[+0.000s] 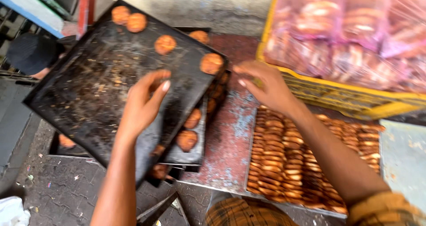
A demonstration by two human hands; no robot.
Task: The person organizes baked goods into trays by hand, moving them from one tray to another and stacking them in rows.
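Note:
A black baking tray [88, 88], scattered with crumbs, lies tilted on top of a stack of other trays. Several round brown biscuits [165, 44] rest along its far and right edge. My left hand [144, 104] hovers over the tray's middle, fingers apart and slightly curled, holding nothing. My right hand [266, 86] reaches left above the reddish worn table [230, 133], fingers spread, close to the biscuit [211, 63] at the tray's right corner. I cannot tell whether it touches the tray.
A flat tray [306, 161] packed with rows of biscuits lies under my right forearm. A yellow crate [355, 97] of bagged biscuits stands at the back right. Lower trays [191, 137] hold more biscuits. Paved ground [57, 186] is at bottom left.

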